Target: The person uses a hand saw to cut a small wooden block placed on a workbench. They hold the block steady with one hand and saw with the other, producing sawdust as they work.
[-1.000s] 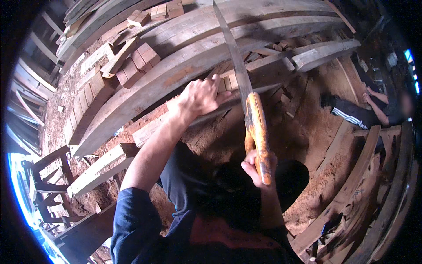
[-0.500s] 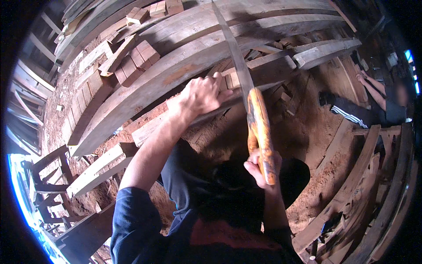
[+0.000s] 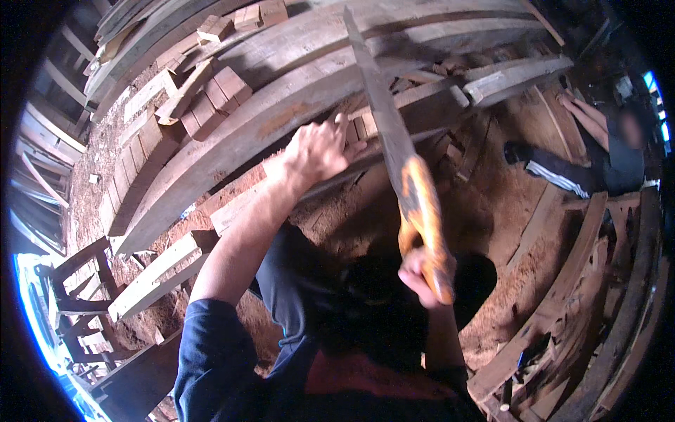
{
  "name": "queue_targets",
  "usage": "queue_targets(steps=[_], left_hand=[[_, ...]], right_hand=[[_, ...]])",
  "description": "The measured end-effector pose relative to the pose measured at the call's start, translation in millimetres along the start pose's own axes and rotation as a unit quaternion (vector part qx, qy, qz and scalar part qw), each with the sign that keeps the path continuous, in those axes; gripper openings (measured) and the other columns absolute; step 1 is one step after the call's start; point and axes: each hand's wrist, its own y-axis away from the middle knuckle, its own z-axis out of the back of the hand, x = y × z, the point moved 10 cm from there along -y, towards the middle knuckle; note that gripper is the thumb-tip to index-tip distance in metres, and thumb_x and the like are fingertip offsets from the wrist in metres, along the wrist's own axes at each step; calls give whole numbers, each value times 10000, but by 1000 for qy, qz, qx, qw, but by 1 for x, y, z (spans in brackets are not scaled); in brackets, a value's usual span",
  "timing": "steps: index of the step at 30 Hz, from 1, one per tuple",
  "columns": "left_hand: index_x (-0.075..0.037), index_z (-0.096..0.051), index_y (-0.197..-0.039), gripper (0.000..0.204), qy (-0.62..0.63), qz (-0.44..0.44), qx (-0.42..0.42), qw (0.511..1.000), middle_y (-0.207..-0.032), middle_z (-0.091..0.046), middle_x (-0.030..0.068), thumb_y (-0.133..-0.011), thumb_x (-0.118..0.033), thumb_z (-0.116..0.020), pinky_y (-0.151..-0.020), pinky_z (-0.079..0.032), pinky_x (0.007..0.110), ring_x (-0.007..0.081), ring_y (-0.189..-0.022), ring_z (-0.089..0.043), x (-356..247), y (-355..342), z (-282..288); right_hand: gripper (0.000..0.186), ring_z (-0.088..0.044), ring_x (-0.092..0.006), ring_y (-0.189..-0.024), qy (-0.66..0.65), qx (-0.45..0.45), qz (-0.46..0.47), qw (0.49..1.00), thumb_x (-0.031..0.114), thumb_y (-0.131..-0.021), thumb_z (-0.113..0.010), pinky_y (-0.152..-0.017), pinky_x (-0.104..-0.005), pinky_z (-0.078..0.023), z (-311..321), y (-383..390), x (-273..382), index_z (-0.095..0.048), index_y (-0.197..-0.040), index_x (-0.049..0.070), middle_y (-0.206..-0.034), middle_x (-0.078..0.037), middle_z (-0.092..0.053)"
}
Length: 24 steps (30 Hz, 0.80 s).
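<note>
Our right hand (image 3: 422, 271) is clenched on the saw (image 3: 394, 151) handle at 5 o'clock; our left hand (image 3: 320, 148) lies spread on the plank (image 3: 239, 133) — a jumping blade could nick those fingers.

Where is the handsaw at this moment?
In the head view, the handsaw sits centre-right, its orange handle gripped by the right hand, its blade crossing the long plank beside the left hand.

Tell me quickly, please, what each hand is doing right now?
Left hand: open, fingers spread, pressing on the curved wooden plank.
Right hand: closed around the orange handle of the handsaw.
</note>
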Motion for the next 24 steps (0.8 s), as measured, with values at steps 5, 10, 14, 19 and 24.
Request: queue_targets(steps=[5, 10, 14, 19, 24], left_hand=[[83, -458, -1107, 622, 5, 35, 24, 999, -794, -625, 308, -918, -509, -498, -664, -540, 512, 416, -770, -661, 12, 5, 2], [81, -456, -1094, 611, 18, -24, 43, 999, -770, -626, 294, -921, -504, -491, -671, -539, 512, 430, -762, -656, -8, 6, -8], [121, -473, -1074, 616, -5, 0, 31, 1000, -710, -641, 255, -928, -477, -483, -645, -561, 461, 407, -716, -669, 1, -3, -3], [123, -456, -1077, 613, 11, 1, 44, 999, -731, -639, 266, -923, -469, -494, -655, -563, 452, 409, -722, -668, 3, 5, 0], [125, -466, -1097, 638, -10, -28, 17, 999, -711, -636, 258, -930, -490, -480, -586, -562, 433, 354, -678, -680, -9, -2, -3]], right_hand=[[255, -541, -136, -597, 190, 20, -144, 971, -86, -715, -688, -543, -280, -440, 43, 117, -36, -505, -779, 80, -709, -34, -532], [210, -549, -149, -578, 158, 64, 124, 978, -30, -748, -697, -521, -275, -431, -9, 19, 25, -519, -787, 76, -717, -49, -549], [267, -520, -135, -584, -81, -7, -7, 997, 3, -670, -776, -547, -293, -434, 13, 35, -20, -550, -771, 102, -682, -12, -549], [221, -578, -228, -600, 370, 52, 60, 926, 198, -718, -752, -585, -347, -477, 23, 118, -12, -564, -797, 112, -684, -49, -568], [334, -522, -117, -601, -12, 34, 77, 996, -157, -685, -682, -559, -254, -436, -15, 0, 0, -487, -811, 83, -731, -23, -545]])
